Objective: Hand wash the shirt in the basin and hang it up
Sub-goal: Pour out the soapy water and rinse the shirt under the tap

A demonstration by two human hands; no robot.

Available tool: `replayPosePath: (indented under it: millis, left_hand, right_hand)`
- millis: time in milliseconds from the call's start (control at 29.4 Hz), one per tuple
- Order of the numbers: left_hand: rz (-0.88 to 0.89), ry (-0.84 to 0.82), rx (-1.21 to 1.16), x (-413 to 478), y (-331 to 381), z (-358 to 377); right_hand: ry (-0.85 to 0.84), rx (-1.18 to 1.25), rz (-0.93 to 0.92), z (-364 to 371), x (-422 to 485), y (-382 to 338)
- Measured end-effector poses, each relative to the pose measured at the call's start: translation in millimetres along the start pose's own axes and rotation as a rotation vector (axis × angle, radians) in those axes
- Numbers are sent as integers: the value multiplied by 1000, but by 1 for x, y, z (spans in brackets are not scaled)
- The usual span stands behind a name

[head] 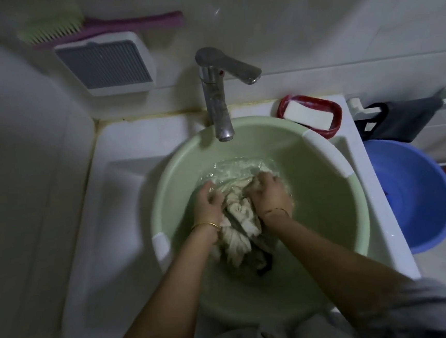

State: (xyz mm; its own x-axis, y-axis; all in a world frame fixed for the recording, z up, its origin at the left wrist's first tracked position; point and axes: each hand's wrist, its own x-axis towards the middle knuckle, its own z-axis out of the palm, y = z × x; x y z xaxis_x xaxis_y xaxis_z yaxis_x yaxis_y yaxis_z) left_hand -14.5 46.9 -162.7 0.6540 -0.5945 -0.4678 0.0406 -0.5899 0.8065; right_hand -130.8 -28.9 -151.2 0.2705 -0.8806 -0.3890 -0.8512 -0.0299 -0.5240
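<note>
Head view: wash step in hand, scrub phase. Shirt (pixel 237 221) bunched, wet, in shallow water at bottom of green basin (pixel 313 201), under tap (pixel 215 99). Left hand (pixel 208 199) and right hand (pixel 268 191) both clench cloth, fingers curled in. No water seen from the tap. Likely next: more rubbing, maybe soap (pixel 307 115) from red dish (pixel 336 110); rinse, wring and hang not yet done. No brand or legible text.

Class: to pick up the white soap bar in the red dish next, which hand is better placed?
Probably the right hand: the white soap bar in its red dish lies by the pale green basin's right rim. The left hand would have to cross the wet beige shirt both grip.
</note>
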Motion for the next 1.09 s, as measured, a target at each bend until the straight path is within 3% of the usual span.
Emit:
replayPosePath:
  millis: [68,170,238,408,510,612,782,918,1021,1089]
  left_hand:
    - [-210,24,-336,12,-3,4]
    - [-476,-180,-561,-11,29,5]
    - [-458,-268,-561,-28,44,12]
    - [-435,-252,-578,-54,62,25]
    - [-217,-259,-57,-41,53,20]
    - [156,-24,524,-32,48,0]
    - [141,-242,1320,-38,9,-3]
    - [163,-185,1469,-30,-11,0]
    - [126,-227,1263,-24,-10,-6]
    - [64,-256,988,-20,-1,-7]
  right_hand:
    - [54,105,-66,-11,-15,-7]
    - [60,148,-201,-31,-49,-28]
    - [89,74,-244,-37,-60,-41]
    - [113,-97,-216,-34,-27,-36]
    - [87,-231,-215,-35,-4,-24]
    - [64,-389,-229,-37,5,-9]
    - [-73,-658,-254,-10,-14,12]
    - [-151,-929,-547,2,-6,20]
    - [-101,-916,-403,-7,10,20]
    - [-24,-769,-296,0,-1,13]
